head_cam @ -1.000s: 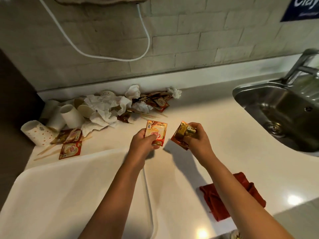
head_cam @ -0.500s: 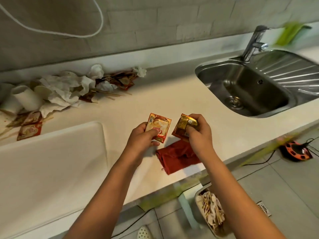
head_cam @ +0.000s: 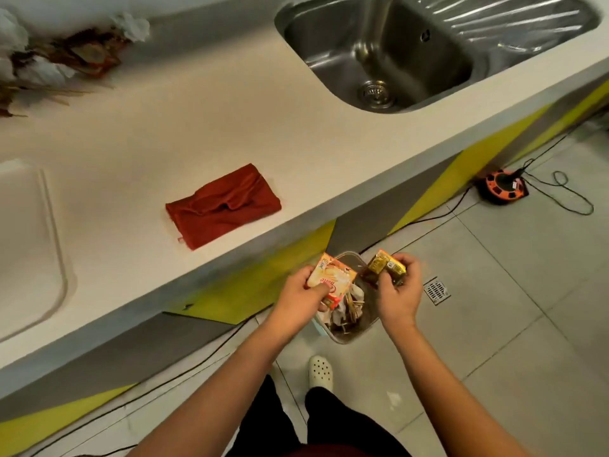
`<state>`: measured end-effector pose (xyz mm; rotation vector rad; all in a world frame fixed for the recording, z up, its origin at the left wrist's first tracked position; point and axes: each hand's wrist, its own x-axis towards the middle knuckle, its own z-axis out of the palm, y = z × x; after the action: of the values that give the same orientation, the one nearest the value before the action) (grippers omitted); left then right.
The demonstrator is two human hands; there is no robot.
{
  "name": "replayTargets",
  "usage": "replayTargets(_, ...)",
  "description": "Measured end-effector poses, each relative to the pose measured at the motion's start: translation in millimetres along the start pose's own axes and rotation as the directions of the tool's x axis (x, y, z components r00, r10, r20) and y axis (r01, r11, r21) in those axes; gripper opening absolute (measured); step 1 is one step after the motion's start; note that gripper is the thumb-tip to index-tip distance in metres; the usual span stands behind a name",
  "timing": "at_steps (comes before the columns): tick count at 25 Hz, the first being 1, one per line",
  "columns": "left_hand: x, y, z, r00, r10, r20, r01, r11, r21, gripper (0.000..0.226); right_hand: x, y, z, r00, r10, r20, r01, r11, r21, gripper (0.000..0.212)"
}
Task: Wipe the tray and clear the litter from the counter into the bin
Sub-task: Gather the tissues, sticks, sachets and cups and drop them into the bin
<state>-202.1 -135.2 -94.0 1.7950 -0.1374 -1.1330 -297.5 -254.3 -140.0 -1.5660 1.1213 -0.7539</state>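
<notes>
Each hand pinches a wrapper over the bin (head_cam: 342, 334): left hand (head_cam: 304, 293), right hand (head_cam: 400, 291). Litter (head_cam: 66, 57) remains on the counter (head_cam: 197, 133).

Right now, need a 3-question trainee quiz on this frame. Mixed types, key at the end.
1. True or false: both hands are over the bin.
2. The left hand holds: A) red cloth B) orange-and-white sachet C) paper cup.
3. Fill in: the red cloth lies on the ____, between the tray and the sink.

Key
1. True: the right hand with its gold sachet and the left hand with its orange-and-white sachet are above it.
2. B
3. counter
</notes>
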Motion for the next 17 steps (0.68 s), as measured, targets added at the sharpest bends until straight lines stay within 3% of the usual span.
replayTargets(3,23,-21,20,0.998,-0.054,0.028,0.045,0.966,0.255,0.041,4,46,-12,0.944,0.291,0.155,-0.227,0.915,-0.334,0.054)
replayTargets(5,28,-22,26,0.998,-0.066,0.003,0.061,0.936,0.347,0.048,7,57,-16,0.916,0.366,0.165,-0.287,0.884,-0.368,0.052)
replayTargets(9,24,3,20,0.998,0.03,0.051,-0.041,0.975,0.219,0.033,14,40,-14,0.948,0.267,0.174,-0.213,0.937,-0.278,0.031)
replayTargets(13,3,50,-5,0.972,0.233,0.041,-0.236,0.969,0.078,0.023,22,-20,14,0.984,0.052,0.169,-0.047,0.998,-0.032,0.027)
replayTargets(17,-24,94,-58,0.9,0.421,-0.111,-0.43,0.901,-0.067,0.02,21,-99,56,0.96,-0.15,0.235,0.12,0.984,0.134,0.027)
